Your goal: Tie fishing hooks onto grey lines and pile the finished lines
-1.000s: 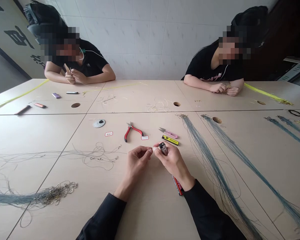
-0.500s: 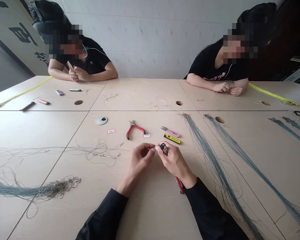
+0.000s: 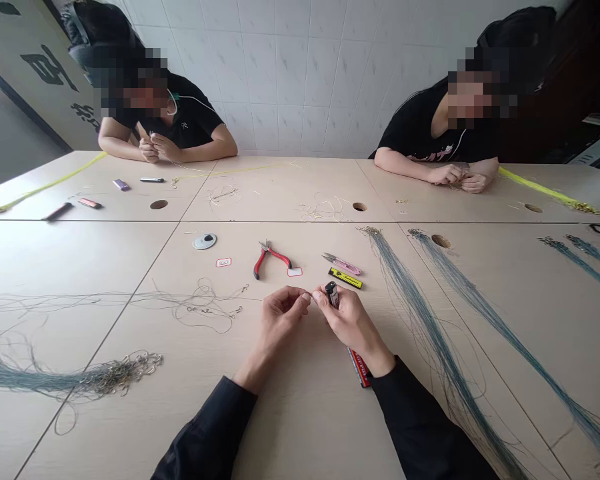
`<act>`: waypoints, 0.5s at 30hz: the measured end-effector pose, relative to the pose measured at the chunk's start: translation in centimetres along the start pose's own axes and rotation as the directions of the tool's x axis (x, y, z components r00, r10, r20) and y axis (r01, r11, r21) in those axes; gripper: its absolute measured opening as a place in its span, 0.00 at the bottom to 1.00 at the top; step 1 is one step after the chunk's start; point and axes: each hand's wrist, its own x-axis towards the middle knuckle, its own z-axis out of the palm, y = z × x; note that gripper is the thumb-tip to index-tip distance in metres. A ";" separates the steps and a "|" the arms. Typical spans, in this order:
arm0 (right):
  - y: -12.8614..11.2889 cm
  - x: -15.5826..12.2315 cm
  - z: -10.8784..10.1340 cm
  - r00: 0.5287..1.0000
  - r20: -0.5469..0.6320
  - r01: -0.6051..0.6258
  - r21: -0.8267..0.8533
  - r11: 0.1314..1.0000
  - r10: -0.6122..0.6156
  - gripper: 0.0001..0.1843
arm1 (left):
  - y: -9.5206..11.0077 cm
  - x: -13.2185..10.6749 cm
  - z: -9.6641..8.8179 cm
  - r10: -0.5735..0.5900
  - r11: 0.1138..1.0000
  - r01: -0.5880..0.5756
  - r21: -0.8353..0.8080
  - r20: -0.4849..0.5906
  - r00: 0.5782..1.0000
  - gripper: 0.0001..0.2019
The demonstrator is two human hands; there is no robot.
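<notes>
Over the middle of the table my left hand [image 3: 280, 313] is closed in a pinch on a thin line that trails left toward a loose tangle of line [image 3: 203, 310]. My right hand [image 3: 347, 320] is closed around a black lighter [image 3: 332, 293], and its fingertips meet the left hand's pinch. Just beyond my hands lie red-handled pliers [image 3: 270, 259], small pink snips [image 3: 343, 265] and a yellow-and-black strip [image 3: 345, 278]. A red strip-shaped object [image 3: 359, 367] lies under my right wrist.
Long bundles of blue-grey line [image 3: 430, 320] run down the right side. A bunch of line with hooks [image 3: 110, 373] lies at the left. Two people in black sit across the table, a person's hands [image 3: 155, 148] at far left and another's [image 3: 460, 177] at far right. A grey disc [image 3: 204, 241] sits left of the pliers.
My hands have stayed together at the same spot. The lighter now stands more upright in my right hand. The camera view has shifted slightly.
</notes>
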 end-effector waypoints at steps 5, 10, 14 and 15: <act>0.5 0.0 0.0 0.999 0.012 -0.050 0.130 0.990 0.048 0.20 | 0.3 0.0 -0.1 -0.001 0.999 0.000 -0.042 -0.032 0.999 0.11; 0.5 0.1 0.2 0.997 0.054 -0.068 0.144 0.987 0.061 0.20 | 0.3 0.1 -0.2 -0.034 0.995 0.032 -0.092 -0.028 0.999 0.12; 0.1 0.1 0.3 0.996 0.035 -0.083 0.141 0.987 0.079 0.20 | 0.0 0.2 -0.2 -0.038 0.995 0.037 -0.098 -0.001 0.999 0.12; 0.1 0.1 0.3 0.996 0.031 -0.088 0.136 0.987 0.084 0.19 | 0.0 0.2 -0.3 -0.041 0.994 0.041 -0.100 0.004 0.999 0.12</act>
